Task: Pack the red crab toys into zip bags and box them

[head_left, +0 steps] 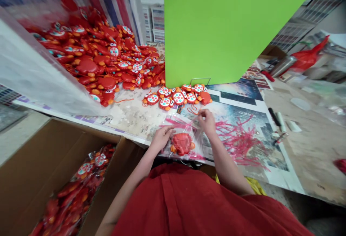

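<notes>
red crab toy [181,144] in a clear plastic bag [198,150], lying on a printed sheet [129,120]
left hand [161,139] rests flat, fingers spread, on the bag's left side; right hand [207,122] pinches its far edge; pink cords [238,138] lie right, a heap of crab toys [92,55] far left, a cardboard box [32,167] near left

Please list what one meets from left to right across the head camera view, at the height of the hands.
cardboard box → left hand → red crab toy in a clear bag → right hand → pink strings
</notes>
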{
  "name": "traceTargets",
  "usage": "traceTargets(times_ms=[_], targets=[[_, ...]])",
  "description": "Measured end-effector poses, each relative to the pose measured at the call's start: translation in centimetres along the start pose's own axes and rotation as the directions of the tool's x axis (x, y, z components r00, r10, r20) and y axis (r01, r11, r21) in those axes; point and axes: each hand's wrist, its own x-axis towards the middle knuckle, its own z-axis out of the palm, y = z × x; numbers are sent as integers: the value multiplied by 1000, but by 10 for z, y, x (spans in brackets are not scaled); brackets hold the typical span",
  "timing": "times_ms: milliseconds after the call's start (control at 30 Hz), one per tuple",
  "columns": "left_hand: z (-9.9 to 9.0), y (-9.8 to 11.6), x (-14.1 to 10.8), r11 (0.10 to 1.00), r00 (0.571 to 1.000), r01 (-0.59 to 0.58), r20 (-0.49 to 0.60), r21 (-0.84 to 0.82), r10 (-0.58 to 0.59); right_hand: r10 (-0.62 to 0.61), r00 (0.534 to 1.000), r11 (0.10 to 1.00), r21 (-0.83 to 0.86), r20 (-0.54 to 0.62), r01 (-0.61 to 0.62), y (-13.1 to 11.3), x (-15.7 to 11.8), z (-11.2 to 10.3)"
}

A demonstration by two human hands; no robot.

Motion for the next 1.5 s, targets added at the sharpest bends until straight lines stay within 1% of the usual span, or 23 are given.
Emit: traceTargets(times_ms=[67, 167, 233, 300, 367, 433, 500, 533, 567, 600, 633, 667, 700, 733, 833, 967, 1067, 1200, 1300, 1500], targets=[[0, -10, 3, 997, 999, 39, -20, -62, -41, 100, 992, 985, -134, -82, -110, 32, 6, -29], [-2, -23, 8, 988, 996, 91, -13, -129, -93, 220, 942, 894, -333, -253, -299, 67, 6, -69], [-4, -27, 10, 982, 993, 113, -8, -154, -115, 219, 927, 837, -430, -305, -339, 76, 2, -85], [-7, -28, 12, 980, 993, 113, -2, -163, -115, 158, 940, 827, -480, -302, -293, 75, -1, -89], [-9, -27, 12, 983, 995, 101, 20, -150, -99, 99, 963, 870, -449, -250, -206, 65, -2, -81], [-10, -24, 11, 988, 995, 93, 35, -125, -89, 93, 985, 934, -330, -147, -138, 47, -3, -64], [-10, -23, 10, 988, 994, 105, 39, -112, -101, 125, 992, 975, -187, 27, -118, 24, -5, -45], [-9, -22, 10, 987, 993, 114, 36, -118, -110, 134, 978, 985, -127, 160, -114, 13, -6, -35], [-9, -22, 9, 984, 993, 119, 32, -132, -116, 135, 942, 990, -72, 307, -119, 2, -8, -26], [-9, -22, 8, 981, 993, 120, 28, -150, -118, 131, 884, 990, -23, 448, -136, -8, -10, -18], [-9, -22, 7, 978, 993, 118, 24, -173, -115, 123, 826, 986, 24, 551, -162, -16, -12, -11], [-9, -23, 6, 974, 993, 114, 16, -198, -113, 108, 778, 980, 66, 619, -189, -23, -15, -5], [-9, -23, 5, 968, 993, 113, 11, -225, -114, 96, 748, 971, 105, 657, -217, -27, -17, 0], [-10, -24, 5, 960, 993, 116, 7, -255, -118, 87, 737, 959, 143, 670, -243, -30, -18, 4], [-12, -25, 3, 928, 988, 151, 28, -340, -150, 101, 742, 918, 226, 663, -327, -29, -19, 7], [-16, -22, 2, 902, 978, 204, 125, -381, -169, 174, 750, 859, 275, 638, -433, -23, -16, 0], [-19, -20, 2, 896, 974, 214, 157, -389, -164, 192, 763, 805, 345, 616, -482, -21, -18, -5], [-19, -19, 1, 881, 972, 227, 158, -415, -176, 188, 762, 783, 373, 620, -498, -20, -22, -5], [-17, -20, 1, 884, 972, 233, 129, -406, -197, 197, 765, 788, 365, 613, -495, -19, -23, -3], [-16, -18, 0, 904, 979, 202, 91, -376, -182, 210, 778, 803, 350, 593, -483, -17, -24, 2]])
